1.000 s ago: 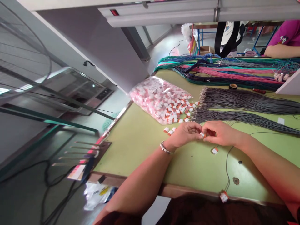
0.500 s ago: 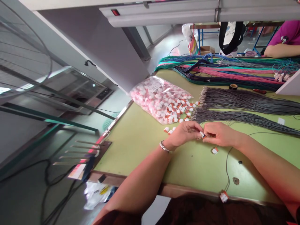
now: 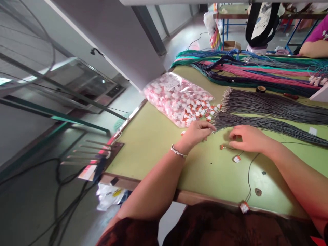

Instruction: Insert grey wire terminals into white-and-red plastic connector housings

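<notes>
My left hand [image 3: 196, 132] rests on the green table [image 3: 153, 143] beside the loose red-and-white connectors [image 3: 198, 112] spilling from a clear plastic bag [image 3: 174, 97]. Its fingers are curled, their tips at the end of a grey wire bundle [image 3: 269, 123]; what they pinch is hidden. My right hand [image 3: 247, 138] lies a little to the right, fingers closed on a thin black wire. That wire ends in a connector [image 3: 221, 147] lying on the table between the hands. A second wired connector [image 3: 236, 159] lies just below it.
A second grey wire bundle [image 3: 271, 104] and pink, teal and blue wire bundles [image 3: 246, 73] lie further back. A tape roll [image 3: 261, 89] sits among them. Another connector on a black wire [image 3: 244, 206] hangs at the near edge. Another person's arm [image 3: 312, 49] is at the far right.
My hands have come apart. The left one moved up towards the loose connectors; the right one lowered the wired connector onto the table. The view has tilted down slightly.
</notes>
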A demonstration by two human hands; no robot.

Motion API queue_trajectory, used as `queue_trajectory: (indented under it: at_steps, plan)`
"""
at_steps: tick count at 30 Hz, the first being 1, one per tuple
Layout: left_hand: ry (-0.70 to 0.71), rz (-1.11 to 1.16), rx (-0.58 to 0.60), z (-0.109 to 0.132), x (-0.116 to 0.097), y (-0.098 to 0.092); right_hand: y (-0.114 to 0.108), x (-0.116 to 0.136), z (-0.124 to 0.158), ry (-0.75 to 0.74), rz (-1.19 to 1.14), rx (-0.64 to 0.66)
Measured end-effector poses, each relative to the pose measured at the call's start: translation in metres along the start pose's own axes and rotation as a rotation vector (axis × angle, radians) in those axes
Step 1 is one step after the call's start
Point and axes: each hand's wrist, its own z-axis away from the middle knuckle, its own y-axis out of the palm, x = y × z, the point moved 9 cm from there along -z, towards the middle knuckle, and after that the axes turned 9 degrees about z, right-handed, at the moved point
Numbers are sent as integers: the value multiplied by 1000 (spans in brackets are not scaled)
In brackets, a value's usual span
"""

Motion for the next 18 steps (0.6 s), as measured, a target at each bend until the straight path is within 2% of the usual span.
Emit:
queue_trajectory:
  at_steps: [2, 4, 7, 9, 13, 16, 18]
  plan:
    - [1, -189, 58, 3, -1, 3, 9, 13, 3, -41, 89, 78]
    - [103, -357, 137, 6, -9, 12, 15, 18, 2, -38, 129, 81]
    - [289, -538, 240, 11, -18, 29, 17, 7, -2, 51, 32, 1]
    - [328, -562, 243, 12, -18, 33, 14, -5, -3, 124, -103, -76]
    - [371, -439, 123, 11, -22, 29, 4, -20, -1, 184, -338, -209]
    - [372, -194, 39, 11, -24, 23, 0, -20, 1, 175, -389, -259]
    - [343, -19, 34, 10, -23, 23, 1, -16, 0, 152, -398, -264]
